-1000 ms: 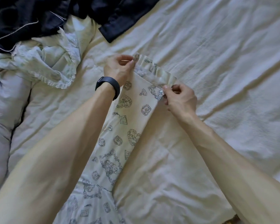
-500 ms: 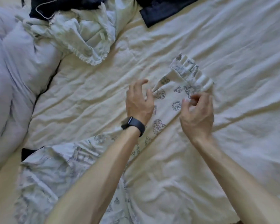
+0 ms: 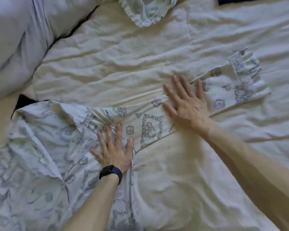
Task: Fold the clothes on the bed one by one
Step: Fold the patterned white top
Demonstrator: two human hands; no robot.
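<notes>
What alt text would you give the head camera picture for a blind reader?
Two open hands press a printed garment flat on a cream bed: the left hand, with a black wristband, on its body, the right hand on its sleeve near the ruffled cuff. A frilly garment and pillows lie beyond.

A white cotton garment printed with blue drawings (image 3: 57, 147) lies on the wrinkled cream bedsheet (image 3: 123, 64), body at left, sleeve reaching right. The left hand (image 3: 113, 152) lies flat on the body, the right hand (image 3: 187, 105) on the sleeve. Behind them lies a pale frilled garment (image 3: 143, 12); at far left, a grey padded pillow (image 3: 15, 39).
</notes>
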